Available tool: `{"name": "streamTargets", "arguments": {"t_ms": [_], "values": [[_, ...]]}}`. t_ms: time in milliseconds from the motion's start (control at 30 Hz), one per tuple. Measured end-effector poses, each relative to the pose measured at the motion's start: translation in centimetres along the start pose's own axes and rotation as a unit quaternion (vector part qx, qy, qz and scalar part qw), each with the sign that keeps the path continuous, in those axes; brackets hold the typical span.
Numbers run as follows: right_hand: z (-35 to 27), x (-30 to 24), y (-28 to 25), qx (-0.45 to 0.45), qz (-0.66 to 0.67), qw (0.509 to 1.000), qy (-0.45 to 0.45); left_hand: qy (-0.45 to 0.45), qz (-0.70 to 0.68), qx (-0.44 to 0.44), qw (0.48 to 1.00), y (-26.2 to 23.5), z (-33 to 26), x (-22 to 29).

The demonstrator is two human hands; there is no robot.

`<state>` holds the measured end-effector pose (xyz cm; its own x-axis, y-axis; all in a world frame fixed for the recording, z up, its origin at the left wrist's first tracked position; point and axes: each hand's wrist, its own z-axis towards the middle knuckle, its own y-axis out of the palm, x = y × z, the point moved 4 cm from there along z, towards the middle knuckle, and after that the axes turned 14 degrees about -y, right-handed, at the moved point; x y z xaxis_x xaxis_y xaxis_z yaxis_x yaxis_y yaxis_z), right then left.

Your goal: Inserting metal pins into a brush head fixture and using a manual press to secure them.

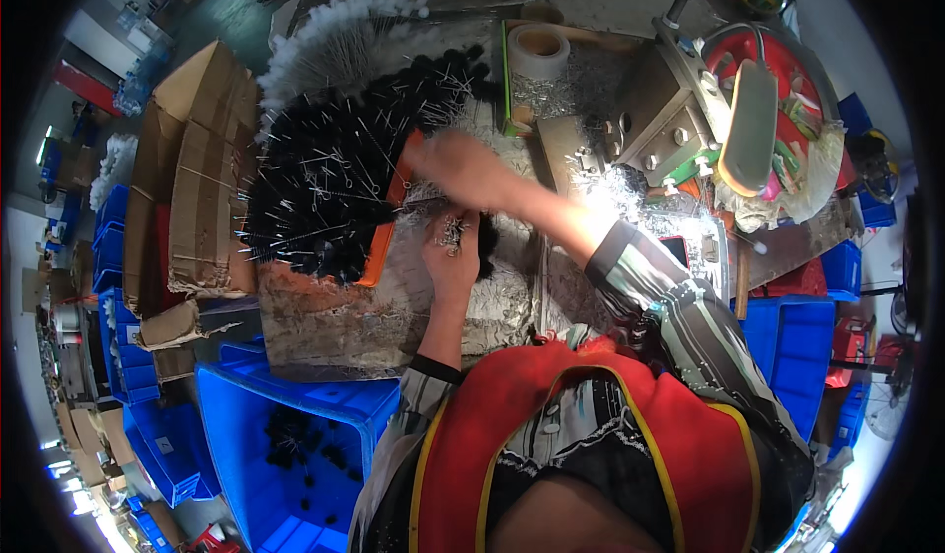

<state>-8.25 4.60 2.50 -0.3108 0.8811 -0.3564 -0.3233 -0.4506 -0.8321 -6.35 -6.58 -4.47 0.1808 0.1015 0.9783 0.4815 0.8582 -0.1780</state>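
My left hand (453,255) is closed around a bunch of small black-bristled wire brushes. Their looped wire ends (454,234) poke out at the top of the fist, and dark bristles (485,245) show along its right side. Just above it, my right hand (459,169) is smeared by motion at the edge of an orange tray (379,251); its fingers cannot be made out. A big heap of black wire brushes (325,174) fills the tray, wire stems pointing many ways. Behind them lie white-tipped wire brushes (340,36).
A green-edged box (508,86) of metal bits holds a tape roll (540,53). At right stands a metal bench machine (664,110) beside a bright light. A cardboard box (212,174) is at left; a blue bin (285,386) with some black brushes stands below the bench edge.
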Motion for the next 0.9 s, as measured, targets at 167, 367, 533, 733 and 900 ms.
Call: {"name": "streamTargets", "arguments": {"t_ms": [167, 367, 533, 733, 900], "values": [[2.9, 7.2, -5.7, 0.106, -0.040, 0.978, 0.176, 0.064, -0.003, 0.007, 0.998, 0.3, 0.0, -0.1], [5.1, 12.0, -4.3, -0.056, -0.043, 0.917, 0.392, 0.113, -0.013, 0.031, 0.993, 0.3, -0.5, -0.2], [5.2, 15.6, -1.4, -0.036, -0.016, 0.922, 0.385, 0.108, -0.028, 0.049, 0.992, -0.1, -0.7, -0.4], [4.1, 17.2, -0.2, 0.003, 0.171, 0.885, 0.433, 0.077, -0.041, 0.038, 0.995, -0.4, -0.3, -0.2], [3.1, 16.5, -2.2, 0.052, 0.174, 0.880, 0.439, 0.091, -0.053, 0.029, 0.994, -0.2, 0.1, -0.3]]}}
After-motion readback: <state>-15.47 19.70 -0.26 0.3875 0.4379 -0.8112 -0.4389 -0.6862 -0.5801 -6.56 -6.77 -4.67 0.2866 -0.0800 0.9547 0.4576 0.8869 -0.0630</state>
